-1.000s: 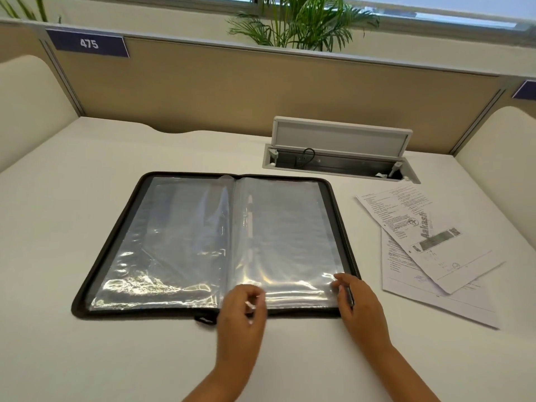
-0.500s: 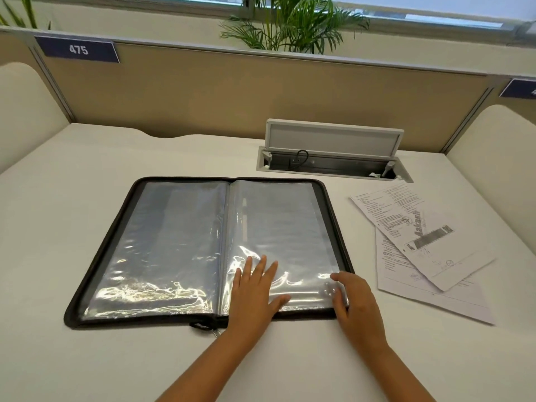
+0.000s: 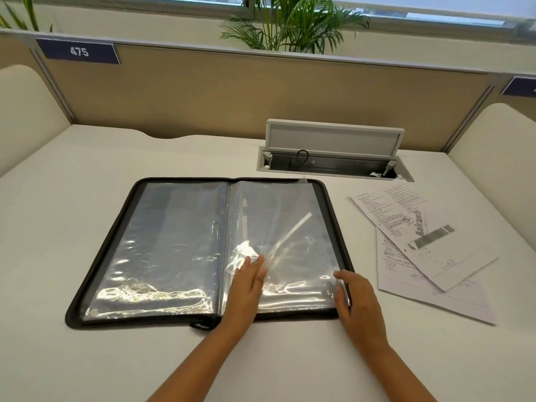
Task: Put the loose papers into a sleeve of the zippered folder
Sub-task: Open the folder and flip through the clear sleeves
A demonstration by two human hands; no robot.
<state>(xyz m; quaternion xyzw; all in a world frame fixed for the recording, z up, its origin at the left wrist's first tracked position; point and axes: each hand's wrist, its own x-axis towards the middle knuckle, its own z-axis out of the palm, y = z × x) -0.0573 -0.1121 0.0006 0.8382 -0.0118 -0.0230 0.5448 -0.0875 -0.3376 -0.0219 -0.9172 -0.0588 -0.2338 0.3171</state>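
The zippered folder point(image 3: 208, 250) is laid fully open and flat at the centre of the frame, on the white desk point(image 3: 87, 358), so that its clear plastic sleeves face up; the left hand point(image 3: 246, 288) is pressed flat, fingers extended and holding nothing, on the lower part of the right-hand sleeve point(image 3: 284, 236), apparently to pin the lower layers down; the right hand point(image 3: 352, 297) is curled at the lower right corner of that sleeve, its fingertips point(image 3: 338, 281) on the plastic edge, seemingly pinching 1 layer to part the opening, though whether it is truly gripped cannot be told; the loose papers point(image 3: 420, 242), 2 overlapping printed sheets, are left at the right of the frame, just beside the folder and apart from it, within reach of the right hand; none has been put in yet.
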